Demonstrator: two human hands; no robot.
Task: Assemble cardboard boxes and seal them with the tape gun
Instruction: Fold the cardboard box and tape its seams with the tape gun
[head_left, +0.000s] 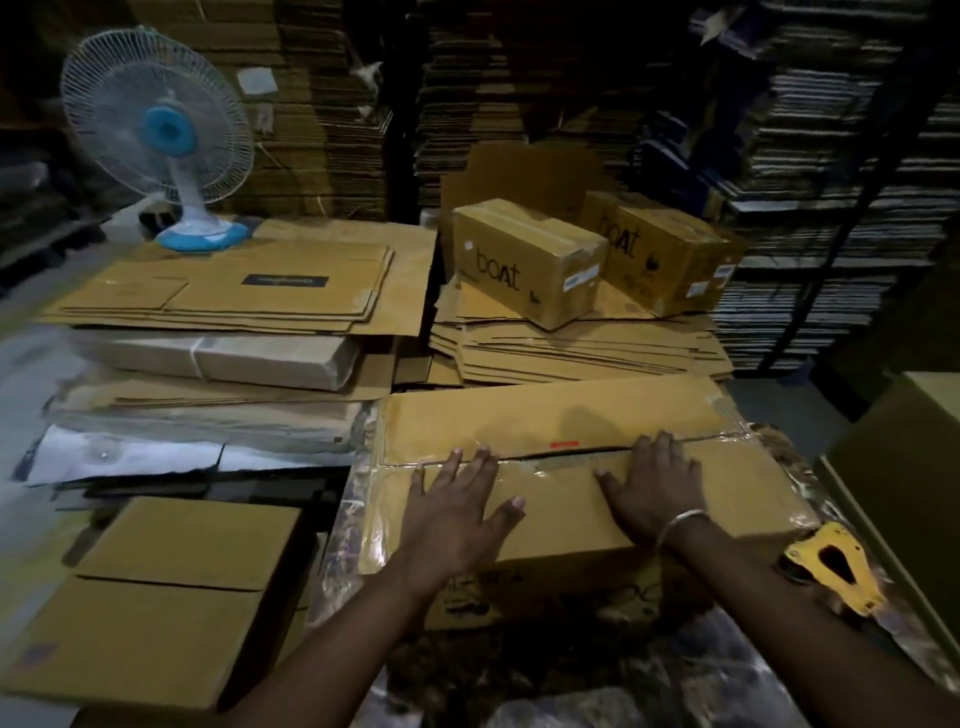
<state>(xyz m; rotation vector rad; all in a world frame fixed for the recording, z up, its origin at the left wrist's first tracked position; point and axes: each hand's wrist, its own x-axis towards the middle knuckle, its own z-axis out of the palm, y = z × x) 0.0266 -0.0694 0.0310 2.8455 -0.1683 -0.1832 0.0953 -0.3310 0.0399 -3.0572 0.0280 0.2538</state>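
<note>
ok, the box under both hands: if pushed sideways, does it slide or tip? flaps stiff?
The box is low and wide, so it would likely slide, not tip. The shiny plastic sheet beneath probably makes it slippery. Its centre seam gapes between the left hand and right hand, so the flaps may spring up.

seen from a single head-worn wide-angle camera, looking forward and down, close over both hands on a cardboard box (571, 457), stacked flat cartons and a fan (161, 135) beyond.
</note>
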